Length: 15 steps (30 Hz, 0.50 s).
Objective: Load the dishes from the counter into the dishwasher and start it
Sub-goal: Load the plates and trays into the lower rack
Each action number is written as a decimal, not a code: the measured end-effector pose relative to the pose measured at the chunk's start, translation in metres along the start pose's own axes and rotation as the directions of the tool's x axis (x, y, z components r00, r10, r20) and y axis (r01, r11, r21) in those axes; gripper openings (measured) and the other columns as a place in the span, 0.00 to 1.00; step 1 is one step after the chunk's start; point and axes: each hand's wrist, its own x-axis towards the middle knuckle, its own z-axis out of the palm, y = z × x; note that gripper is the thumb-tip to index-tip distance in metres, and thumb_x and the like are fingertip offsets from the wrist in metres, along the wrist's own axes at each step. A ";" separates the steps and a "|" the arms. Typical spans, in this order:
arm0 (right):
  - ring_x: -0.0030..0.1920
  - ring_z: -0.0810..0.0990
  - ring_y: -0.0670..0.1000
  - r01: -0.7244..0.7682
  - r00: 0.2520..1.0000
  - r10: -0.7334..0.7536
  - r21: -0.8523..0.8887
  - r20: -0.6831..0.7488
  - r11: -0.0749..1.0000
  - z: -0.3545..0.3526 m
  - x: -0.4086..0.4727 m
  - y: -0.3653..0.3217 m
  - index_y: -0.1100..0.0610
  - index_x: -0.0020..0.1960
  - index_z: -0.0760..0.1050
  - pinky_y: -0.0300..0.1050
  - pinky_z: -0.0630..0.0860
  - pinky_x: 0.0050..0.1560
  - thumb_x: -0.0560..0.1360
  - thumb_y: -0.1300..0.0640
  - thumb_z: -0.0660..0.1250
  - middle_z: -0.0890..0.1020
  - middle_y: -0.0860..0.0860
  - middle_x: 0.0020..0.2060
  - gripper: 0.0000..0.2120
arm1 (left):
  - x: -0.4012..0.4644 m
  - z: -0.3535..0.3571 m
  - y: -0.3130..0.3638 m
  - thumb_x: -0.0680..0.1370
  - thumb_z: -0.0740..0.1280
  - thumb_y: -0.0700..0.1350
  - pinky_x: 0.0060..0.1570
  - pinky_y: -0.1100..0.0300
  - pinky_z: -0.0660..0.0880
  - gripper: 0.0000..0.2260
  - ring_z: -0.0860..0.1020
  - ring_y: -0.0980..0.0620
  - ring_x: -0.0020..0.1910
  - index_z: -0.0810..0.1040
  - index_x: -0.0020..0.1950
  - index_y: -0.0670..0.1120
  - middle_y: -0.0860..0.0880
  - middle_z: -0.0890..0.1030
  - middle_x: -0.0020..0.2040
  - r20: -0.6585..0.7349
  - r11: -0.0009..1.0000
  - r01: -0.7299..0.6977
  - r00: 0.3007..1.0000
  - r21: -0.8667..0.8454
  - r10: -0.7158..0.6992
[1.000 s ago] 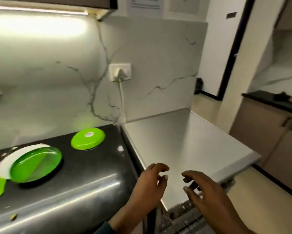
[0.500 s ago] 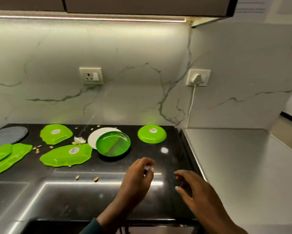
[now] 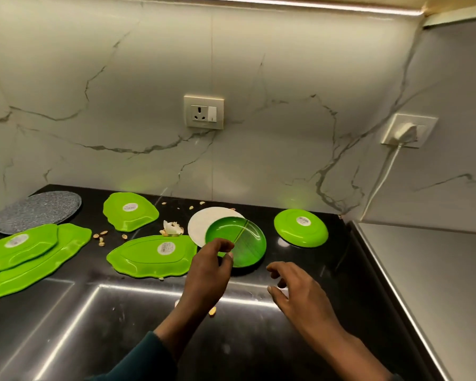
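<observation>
While the left hand (image 3: 208, 266) reaches with loosely curled fingers to the near rim of the round green plate (image 3: 239, 244) at frame centre, contact unclear, the right hand (image 3: 300, 291) hovers open and empty beside it.

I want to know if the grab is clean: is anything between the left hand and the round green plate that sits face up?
Nothing visible stands between them. The left hand is already at the near left rim of the round green plate, fingers curled open over it. The white plate lies underneath, behind the green one, not in the path.

Bare counter (image 3: 300, 259) between round plates (image 3: 300, 228)
</observation>
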 end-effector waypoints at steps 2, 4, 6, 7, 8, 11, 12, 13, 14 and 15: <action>0.46 0.78 0.45 0.004 1.000 -0.003 -0.025 0.022 1.000 0.019 0.020 -0.001 0.49 0.60 0.75 0.43 0.77 0.44 0.70 0.54 0.71 0.79 0.44 0.50 0.18 | 0.018 -0.007 -0.018 0.78 0.65 0.41 0.39 0.77 0.66 0.08 0.77 0.62 0.43 0.79 0.56 0.47 0.54 0.81 0.51 0.002 1.000 0.026 1.000 0.010 -0.026; 0.46 0.79 0.49 0.001 0.999 0.002 -0.058 0.037 0.998 0.036 0.037 0.000 0.51 0.59 0.76 0.45 0.77 0.43 0.69 0.55 0.73 0.80 0.47 0.50 0.19 | 0.034 -0.012 -0.035 0.78 0.65 0.41 0.39 0.76 0.66 0.08 0.77 0.60 0.44 0.79 0.55 0.47 0.54 0.81 0.51 0.003 0.999 0.052 0.999 0.017 -0.052; 0.44 0.80 0.52 0.016 0.998 -0.009 -0.125 0.060 0.992 0.051 0.053 0.002 0.52 0.56 0.76 0.47 0.79 0.40 0.64 0.56 0.76 0.80 0.48 0.48 0.21 | 0.049 -0.015 -0.049 0.78 0.65 0.42 0.38 0.76 0.66 0.07 0.77 0.62 0.43 0.79 0.55 0.48 0.55 0.81 0.50 0.013 0.998 0.064 0.998 0.026 -0.064; 0.44 0.80 0.53 0.026 0.998 -0.014 -0.167 0.069 0.986 0.058 0.058 0.003 0.52 0.55 0.76 0.48 0.79 0.39 0.63 0.56 0.77 0.80 0.49 0.47 0.22 | 0.054 -0.015 -0.054 0.78 0.65 0.42 0.38 0.77 0.66 0.07 0.76 0.63 0.42 0.79 0.55 0.48 0.55 0.80 0.50 0.025 0.997 0.069 0.997 0.033 -0.070; 0.44 0.80 0.53 0.032 0.997 -0.017 -0.203 0.077 0.979 0.067 0.066 0.005 0.52 0.55 0.77 0.48 0.79 0.39 0.62 0.55 0.78 0.80 0.49 0.47 0.23 | 0.061 -0.016 -0.060 0.78 0.65 0.42 0.38 0.77 0.66 0.07 0.76 0.64 0.42 0.78 0.55 0.48 0.56 0.80 0.50 0.041 0.997 0.071 0.997 0.042 -0.072; 0.53 0.78 0.54 0.047 0.990 -0.008 -0.272 0.142 0.961 0.090 0.084 0.010 0.52 0.59 0.75 0.48 0.76 0.50 0.67 0.51 0.75 0.78 0.49 0.55 0.23 | 0.077 -0.016 -0.072 0.78 0.65 0.41 0.38 0.78 0.66 0.07 0.75 0.63 0.41 0.78 0.55 0.48 0.55 0.80 0.51 0.066 0.995 0.085 0.994 0.059 -0.089; 0.59 0.75 0.55 0.045 0.987 0.003 -0.293 0.163 0.955 0.097 0.090 0.010 0.52 0.63 0.72 0.48 0.73 0.55 0.70 0.49 0.72 0.75 0.49 0.61 0.23 | 0.082 -0.015 -0.076 0.78 0.65 0.41 0.38 0.76 0.65 0.07 0.76 0.61 0.41 0.78 0.54 0.48 0.55 0.80 0.51 0.072 0.994 0.087 0.993 0.063 -0.091; 0.64 0.71 0.55 0.035 0.981 0.025 -0.305 0.193 0.952 0.104 0.095 0.009 0.52 0.67 0.70 0.48 0.70 0.61 0.73 0.48 0.69 0.72 0.50 0.66 0.24 | 0.088 -0.014 -0.080 0.78 0.65 0.41 0.38 0.74 0.65 0.07 0.76 0.58 0.42 0.78 0.54 0.48 0.54 0.80 0.51 0.076 0.994 0.088 0.993 0.067 -0.093; 0.68 0.67 0.55 0.024 0.976 0.045 -0.310 0.213 0.950 0.109 0.098 0.009 0.52 0.69 0.67 0.48 0.66 0.65 0.75 0.47 0.67 0.68 0.51 0.70 0.25 | 0.092 -0.013 -0.082 0.78 0.65 0.41 0.39 0.71 0.65 0.07 0.77 0.57 0.44 0.78 0.54 0.48 0.54 0.81 0.51 0.078 0.994 0.090 0.992 0.069 -0.095; 0.70 0.64 0.56 0.017 0.970 0.060 -0.314 0.236 0.949 0.114 0.103 0.008 0.53 0.71 0.65 0.48 0.64 0.67 0.76 0.46 0.65 0.64 0.53 0.73 0.26 | 0.098 -0.012 -0.085 0.78 0.64 0.41 0.41 0.68 0.66 0.07 0.77 0.55 0.45 0.78 0.54 0.48 0.53 0.81 0.51 0.079 0.993 0.092 0.992 0.070 -0.097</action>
